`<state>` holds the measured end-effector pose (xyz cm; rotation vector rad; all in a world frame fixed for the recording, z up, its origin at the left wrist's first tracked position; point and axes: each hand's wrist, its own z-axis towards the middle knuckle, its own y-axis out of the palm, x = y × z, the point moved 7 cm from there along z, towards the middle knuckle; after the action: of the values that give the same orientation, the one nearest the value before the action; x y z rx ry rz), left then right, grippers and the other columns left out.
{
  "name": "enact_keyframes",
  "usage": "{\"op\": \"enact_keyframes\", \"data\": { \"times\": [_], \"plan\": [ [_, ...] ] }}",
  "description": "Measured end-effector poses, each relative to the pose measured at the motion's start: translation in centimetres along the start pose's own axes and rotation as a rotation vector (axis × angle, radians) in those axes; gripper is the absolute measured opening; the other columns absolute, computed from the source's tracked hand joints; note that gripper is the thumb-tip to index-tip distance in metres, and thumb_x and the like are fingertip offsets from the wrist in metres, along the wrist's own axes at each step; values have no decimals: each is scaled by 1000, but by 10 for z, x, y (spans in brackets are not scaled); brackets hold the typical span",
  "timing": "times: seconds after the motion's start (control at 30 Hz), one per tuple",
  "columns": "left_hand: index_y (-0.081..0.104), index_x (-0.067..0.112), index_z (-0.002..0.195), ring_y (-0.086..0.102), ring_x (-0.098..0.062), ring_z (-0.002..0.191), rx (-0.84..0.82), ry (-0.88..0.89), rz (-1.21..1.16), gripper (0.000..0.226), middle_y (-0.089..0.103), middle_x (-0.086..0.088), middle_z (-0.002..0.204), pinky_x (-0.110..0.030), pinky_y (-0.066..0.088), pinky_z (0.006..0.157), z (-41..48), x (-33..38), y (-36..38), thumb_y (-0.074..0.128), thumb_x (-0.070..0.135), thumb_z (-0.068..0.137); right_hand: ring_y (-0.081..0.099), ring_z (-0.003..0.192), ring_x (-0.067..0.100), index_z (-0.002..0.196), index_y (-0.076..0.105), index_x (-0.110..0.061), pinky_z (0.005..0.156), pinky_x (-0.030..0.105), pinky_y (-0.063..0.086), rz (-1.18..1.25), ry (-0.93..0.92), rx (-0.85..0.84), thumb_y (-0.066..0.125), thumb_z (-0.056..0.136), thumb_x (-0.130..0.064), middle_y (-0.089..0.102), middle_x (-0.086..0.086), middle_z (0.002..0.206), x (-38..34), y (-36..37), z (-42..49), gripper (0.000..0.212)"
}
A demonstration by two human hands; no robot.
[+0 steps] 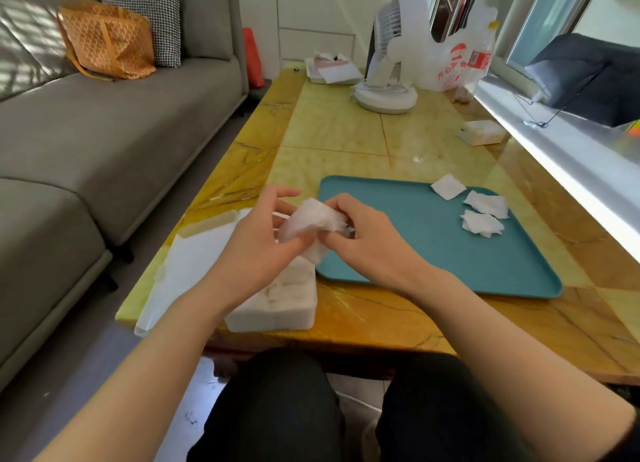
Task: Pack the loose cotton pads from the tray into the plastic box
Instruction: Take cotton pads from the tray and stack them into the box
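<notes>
Both hands gripped one bunch of cotton pads [308, 219] between them. The left hand [256, 235] cupped it from below with curled fingers, and the right hand [363, 240] pinched its right side. The bunch was held in the air over the left edge of the teal tray [415, 250], just above the plastic box [277, 309]. That box sat on the yellow table [346, 132] just beside the tray's near left corner, packed with white pads, its clear lid [194, 254] lying open to the left. Three small heaps of loose pads [486, 203] lay at the tray's far right corner — well apart from the hands. A white fan [388, 77] stood at the table's far end.
</notes>
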<state>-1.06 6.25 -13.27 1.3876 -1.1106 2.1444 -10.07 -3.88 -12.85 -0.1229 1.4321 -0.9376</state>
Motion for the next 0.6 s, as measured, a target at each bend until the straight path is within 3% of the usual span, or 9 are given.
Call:
{"op": "enact_keyframes", "data": {
  "times": [0.07, 0.13, 0.2, 0.23, 0.43, 0.53, 0.6],
  "plan": [
    [41, 28, 127, 52, -8, 108, 92, -26, 238, 53, 52, 9, 117, -22, 46, 85, 1, -15, -16, 70, 26, 83, 52, 74, 2, 101, 52, -21, 62, 10, 41, 23, 31, 40, 54, 90, -16, 58, -9, 89, 4, -2, 2, 13],
    [38, 23, 137, 40, -20, 128, 152, -135, 459, 59, 44, -1, 137, -39, 38, 102, 1, -37, -31, 67, 25, 86, 56, 78, 10, 103, 49, -21, 68, 15, 49, 58, 74, 83, 52, 91, -18, 58, -7, 90, 11, -7, 4, 13],
    [33, 19, 142, 30, -26, 137, 119, -289, 434, 63, 34, -5, 148, -46, 30, 110, -3, -58, -33, 64, 24, 88, 60, 87, 17, 106, 47, -20, 79, 36, 55, 95, 122, 120, 52, 90, -18, 58, -6, 96, 18, -12, 6, 17],
    [31, 19, 144, 29, -26, 138, 97, -336, 373, 64, 31, -6, 150, -45, 29, 111, -5, -64, -30, 63, 24, 89, 60, 91, 18, 108, 47, -19, 79, 39, 56, 115, 144, 132, 52, 90, -17, 57, -6, 98, 21, -14, 6, 19],
    [33, 25, 140, 30, -28, 130, 38, -328, 401, 53, 39, -1, 142, -40, 30, 102, -6, -57, -13, 57, 28, 93, 63, 95, 15, 108, 49, -19, 71, 24, 58, 298, 230, 202, 54, 88, -7, 60, 0, 104, 32, -25, 14, 24],
    [42, 24, 133, 40, -24, 125, 6, -305, 401, 44, 46, 0, 135, -37, 36, 99, -3, -56, -18, 57, 30, 92, 64, 96, 19, 108, 56, -18, 73, 27, 58, 284, 220, 222, 52, 87, -6, 63, 4, 107, 31, -28, 24, 24],
    [45, 23, 131, 42, -23, 124, -2, -250, 522, 38, 45, 0, 135, -35, 35, 99, 1, -52, -23, 52, 33, 95, 63, 99, 21, 108, 59, -16, 78, 32, 58, 257, 213, 229, 52, 87, -7, 63, 5, 108, 28, -25, 34, 23]
  ]
}}
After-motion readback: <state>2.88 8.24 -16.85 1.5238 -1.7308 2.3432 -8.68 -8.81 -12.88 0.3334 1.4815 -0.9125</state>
